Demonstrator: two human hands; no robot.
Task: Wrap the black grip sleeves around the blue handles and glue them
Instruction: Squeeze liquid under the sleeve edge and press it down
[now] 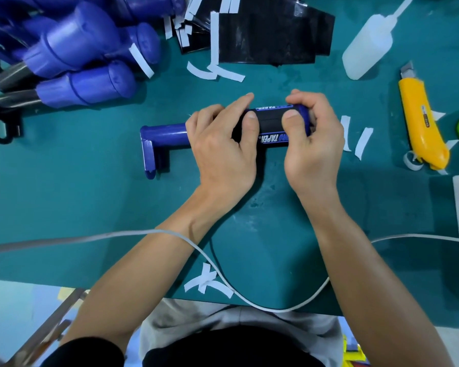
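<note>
Left hand (223, 144) and right hand (313, 139) both grip blue handle (164, 133), thumbs pressing black grip sleeve (270, 123) on; worktop (90, 194) beneath.

A blue handle (164, 133) lies flat and crosswise, with its angled bracket end on the left. A black grip sleeve (269, 124) with white "TAPER" lettering is wrapped around its thick right end. The left hand (223, 144) and right hand (313, 144) curl round the sleeve, both thumbs pressing on it. Beyond this handle and to its left lies a pile of blue handles (85, 49), some with dark shafts. Straight beyond it lie flat black sleeves (270, 38) edged with white strips. Beyond it to the right, a translucent glue bottle (368, 46) lies tilted.
</note>
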